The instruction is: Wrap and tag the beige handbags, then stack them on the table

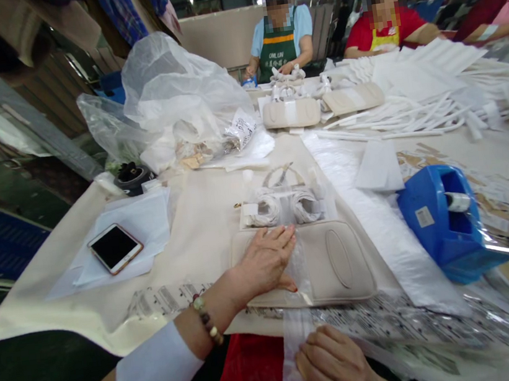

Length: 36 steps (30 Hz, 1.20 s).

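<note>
A cream handbag (324, 262) lies flat before me at the table's near side. My left hand (268, 260) rests flat on it, fingers stretched out, over a clear strip (297, 272) that crosses the bag. Below the bag's near edge, my right hand (331, 361) is curled around a translucent plastic strip (294, 351), which hangs down over the table edge. Just beyond the bag sit white wrapped coils (264, 210) under clear film, with a pale curved handle (283, 176) behind them.
A blue tape dispenser (441, 222) stands at the right beside a long white plastic sheet (383, 242). On the left, a phone (115, 248) lies on white paper (155, 222). Clear bags (179, 81) and finished-looking bags (291, 114) stand farther back. Co-workers (283, 36) sit across.
</note>
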{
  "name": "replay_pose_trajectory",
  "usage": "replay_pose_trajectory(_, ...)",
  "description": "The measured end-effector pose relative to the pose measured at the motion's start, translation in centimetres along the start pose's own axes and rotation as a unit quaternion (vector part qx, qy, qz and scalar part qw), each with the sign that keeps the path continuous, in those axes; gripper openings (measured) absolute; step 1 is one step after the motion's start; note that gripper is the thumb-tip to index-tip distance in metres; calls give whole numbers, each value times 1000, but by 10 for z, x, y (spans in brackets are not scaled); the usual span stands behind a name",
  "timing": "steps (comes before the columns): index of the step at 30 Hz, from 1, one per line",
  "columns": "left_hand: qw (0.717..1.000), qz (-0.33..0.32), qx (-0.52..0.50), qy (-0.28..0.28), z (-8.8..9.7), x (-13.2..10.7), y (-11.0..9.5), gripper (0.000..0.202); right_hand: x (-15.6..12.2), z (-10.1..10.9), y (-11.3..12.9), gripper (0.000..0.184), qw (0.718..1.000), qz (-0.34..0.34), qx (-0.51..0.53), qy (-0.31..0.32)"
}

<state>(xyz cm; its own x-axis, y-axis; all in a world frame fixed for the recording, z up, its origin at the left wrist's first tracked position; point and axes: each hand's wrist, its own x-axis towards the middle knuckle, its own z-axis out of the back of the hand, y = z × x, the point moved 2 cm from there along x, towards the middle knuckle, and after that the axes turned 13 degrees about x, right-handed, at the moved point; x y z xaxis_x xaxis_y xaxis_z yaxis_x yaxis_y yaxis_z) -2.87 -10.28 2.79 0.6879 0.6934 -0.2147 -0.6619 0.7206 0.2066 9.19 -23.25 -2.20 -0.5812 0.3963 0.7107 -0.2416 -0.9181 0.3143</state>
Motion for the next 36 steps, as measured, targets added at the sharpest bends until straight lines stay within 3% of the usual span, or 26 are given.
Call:
replay_pose_trajectory(6, 1000, 2, 15, -13, -3, -1, 0, 96, 6, 5, 5, 34, 1000, 13, 12, 11)
replay_pose_trajectory(11, 1000, 3, 13, -22, -6, -4, -1, 98, 18, 35, 2, 39, 996, -19, 35, 84)
replay_pose_trajectory(17, 999, -2, -1, -49, -8, -11, -4, 80, 50, 62, -39, 46, 994, -75, 50, 56)
replay_pose_trajectory(21, 994, -17, -3, -103, -20, -16, -4, 59, 65, 57, -83, 44, 993, -100, 64, 23)
replay_pose_trajectory(26, 979, -26, -31, -200, -42, -17, -3, 50, 66, 41, -121, 37, 975, -191, 107, 41)
replay_pose_trajectory(31, 961, -27, -104, -253, -46, -22, -3, 35, 63, 34, -127, 41, 973, -212, 69, 55)
replay_pose_trajectory(36, 951, -40, -165, -257, -41, -31, 1, 29, 59, 31, -126, 45, 974, -221, 24, 46)
